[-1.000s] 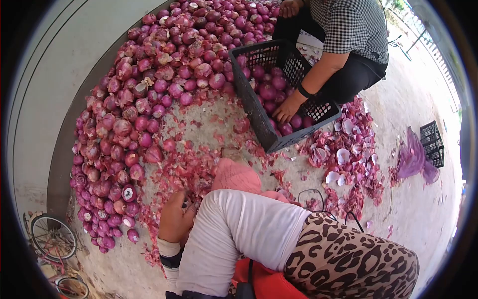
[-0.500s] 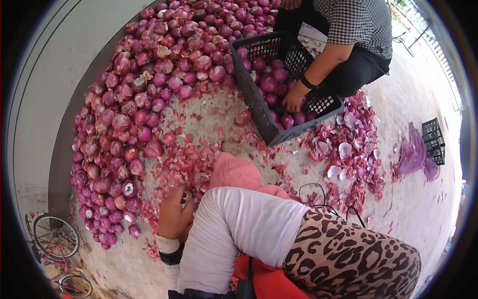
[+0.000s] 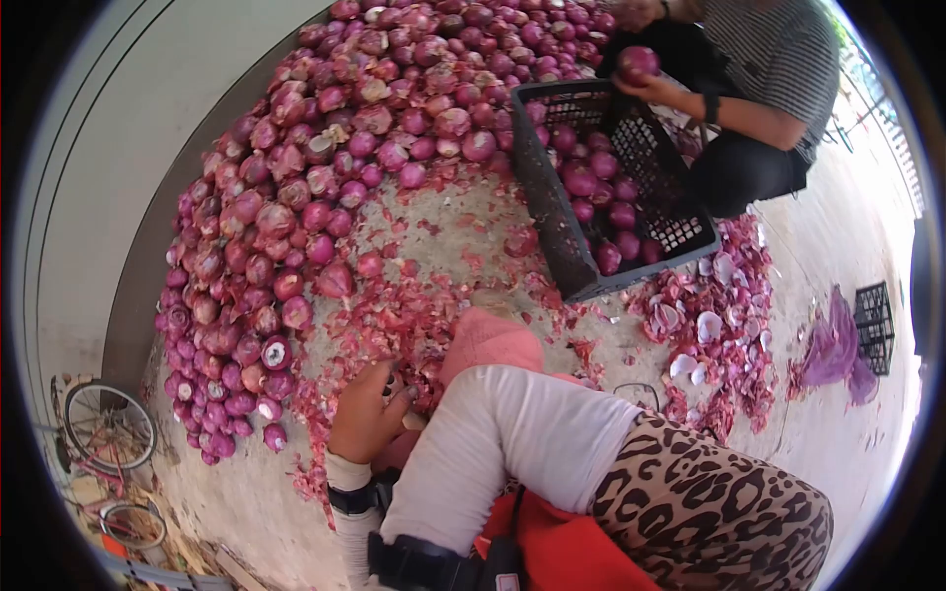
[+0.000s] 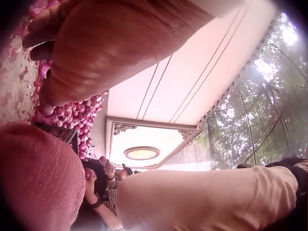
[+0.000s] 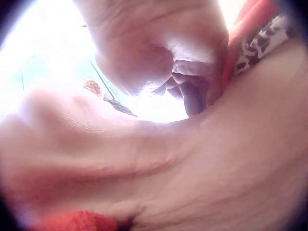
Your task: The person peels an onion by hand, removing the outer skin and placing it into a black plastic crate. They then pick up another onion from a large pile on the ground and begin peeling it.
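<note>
My left hand (image 3: pixel 367 414) hangs with relaxed, slightly bent fingers beside a pink-covered knee (image 3: pixel 496 340), over a floor strewn with onion skins (image 3: pixel 414 325). Nothing shows in its grasp; the left wrist view has the hand (image 4: pixel 115 48) large at the top. My right arm, in a white sleeve (image 3: pixel 552 404), folds back toward me, so that hand is outside the head view. In the right wrist view the right hand (image 5: pixel 144 43) has loosely bent fingers close against bare skin (image 5: pixel 159 159); no object shows in them.
A big heap of red onions (image 3: pixel 286 197) spreads left and behind. Another person (image 3: pixel 759 108) squats by a black crate (image 3: pixel 552 217) with onions inside, holding one onion (image 3: pixel 639 65). Peeled skins (image 3: pixel 709 325), a purple mesh bag (image 3: pixel 831 340) and a bicycle (image 3: pixel 108 424) are around.
The other person's hand has risen out of the crate with an onion. The head view has shifted, moving the scene rightward. My left hand keeps its pose beside the knee.
</note>
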The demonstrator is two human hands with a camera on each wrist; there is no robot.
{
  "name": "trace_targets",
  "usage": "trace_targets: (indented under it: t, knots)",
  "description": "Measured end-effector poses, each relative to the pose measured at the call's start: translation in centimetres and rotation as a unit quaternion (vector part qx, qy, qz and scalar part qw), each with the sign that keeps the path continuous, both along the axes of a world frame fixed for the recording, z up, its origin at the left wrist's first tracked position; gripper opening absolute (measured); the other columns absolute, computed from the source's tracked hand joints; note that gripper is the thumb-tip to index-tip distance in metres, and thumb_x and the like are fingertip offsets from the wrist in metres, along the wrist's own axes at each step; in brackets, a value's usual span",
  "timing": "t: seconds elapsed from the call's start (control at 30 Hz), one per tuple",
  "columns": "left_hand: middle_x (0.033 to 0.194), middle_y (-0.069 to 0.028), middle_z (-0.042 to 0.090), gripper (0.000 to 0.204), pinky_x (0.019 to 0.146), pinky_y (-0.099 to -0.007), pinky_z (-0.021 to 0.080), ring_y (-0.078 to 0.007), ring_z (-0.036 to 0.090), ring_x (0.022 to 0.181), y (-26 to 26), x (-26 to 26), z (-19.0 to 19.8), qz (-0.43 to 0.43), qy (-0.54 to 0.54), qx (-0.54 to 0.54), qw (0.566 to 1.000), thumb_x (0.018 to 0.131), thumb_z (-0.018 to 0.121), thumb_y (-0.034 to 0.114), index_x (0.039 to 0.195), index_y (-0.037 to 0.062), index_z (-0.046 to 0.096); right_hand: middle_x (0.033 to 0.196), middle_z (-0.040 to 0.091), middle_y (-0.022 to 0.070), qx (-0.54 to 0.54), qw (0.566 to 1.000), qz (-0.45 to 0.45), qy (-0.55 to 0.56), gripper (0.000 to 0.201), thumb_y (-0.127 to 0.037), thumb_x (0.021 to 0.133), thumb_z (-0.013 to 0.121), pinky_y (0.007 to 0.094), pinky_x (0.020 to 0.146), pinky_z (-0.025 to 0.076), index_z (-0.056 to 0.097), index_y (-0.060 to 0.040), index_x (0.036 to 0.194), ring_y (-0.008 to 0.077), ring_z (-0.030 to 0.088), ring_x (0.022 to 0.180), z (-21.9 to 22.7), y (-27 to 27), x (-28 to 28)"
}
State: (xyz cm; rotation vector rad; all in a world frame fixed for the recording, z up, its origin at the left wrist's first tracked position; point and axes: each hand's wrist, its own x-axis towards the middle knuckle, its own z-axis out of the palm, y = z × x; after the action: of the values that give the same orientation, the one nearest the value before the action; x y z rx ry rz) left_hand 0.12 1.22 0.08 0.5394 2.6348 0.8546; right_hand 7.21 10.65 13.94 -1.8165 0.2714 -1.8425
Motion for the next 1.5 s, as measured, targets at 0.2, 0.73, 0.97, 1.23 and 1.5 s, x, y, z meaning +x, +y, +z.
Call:
trace_targets:
  t: [0.2, 0.73, 0.97, 1.23, 1.5]
  knots:
    - [0.095, -0.0223, 0.06, 0.039, 0.073, -0.0435, 0.048, -0.0389, 0.059, 0.084, -1.8, -1.5, -0.8, -0.024, 0.008, 0.043, 0.999, 0.081, 0.063, 0.016, 0.115, -0.0014, 0.055, 0.082, 0.058, 0.0141, -0.033, 0.99, 0.136, -0.019, 0.033, -0.021, 0.102, 0.037, 0.0341, 0.072, 0.046, 0.054, 0.0071, 0.11, 0.0213, 0.057, 0.075, 1.0, -2.6, 1.5]
    - [0.09, -0.0093, 0.065, 0.03, 0.074, -0.0309, 0.052, -0.0166, 0.062, 0.082, -17.1, -11.8, -15.5, 0.209, -0.168, 0.066, 0.961, 0.088, 0.064, 0.019, 0.107, -0.0036, 0.062, 0.077, 0.065, 0.0094, 0.565, 0.819, -0.1, 0.001, 0.021, -0.014, 0.085, 0.058, 0.0301, 0.063, 0.051, 0.063, 0.0029, 0.098, 0.0148, 0.063, 0.068, -12.6, -1.8, -17.3]
    - [0.094, -0.0066, 0.064, 0.031, 0.07, -0.0287, 0.054, -0.0147, 0.062, 0.084, -16.9, -14.4, -22.2, 0.274, -0.266, 0.155, 0.911, 0.091, 0.061, 0.021, 0.11, -0.0023, 0.061, 0.084, 0.067, 0.013, 0.667, 0.665, -0.336, 0.014, 0.027, -0.021, 0.085, 0.062, 0.0326, 0.066, 0.052, 0.065, 0.0031, 0.097, 0.0198, 0.065, 0.072, -27.7, 1.6, -29.6]
    - [0.095, -0.0064, 0.062, 0.03, 0.066, -0.0279, 0.053, -0.0144, 0.06, 0.078, -18.0, -17.6, -29.1, 0.315, -0.293, 0.142, 0.892, 0.089, 0.063, 0.019, 0.112, 0.0002, 0.06, 0.083, 0.068, 0.0189, 0.723, 0.595, -0.349, -0.023, 0.03, -0.021, 0.081, 0.062, 0.0375, 0.068, 0.05, 0.065, 0.0059, 0.094, 0.0263, 0.066, 0.074, -45.3, 0.4, -33.5]
    - [0.082, -0.0089, 0.061, 0.048, 0.06, -0.0322, 0.048, -0.0177, 0.058, 0.069, -16.2, -23.6, -34.5, 0.464, -0.241, 0.099, 0.847, 0.082, 0.069, 0.036, 0.1, -0.0081, 0.062, 0.084, 0.067, 0.0133, 0.723, 0.629, -0.274, -0.076, 0.028, -0.019, 0.083, 0.062, 0.0345, 0.068, 0.049, 0.064, 0.0046, 0.099, 0.019, 0.061, 0.073, -45.8, 0.0, -29.2]
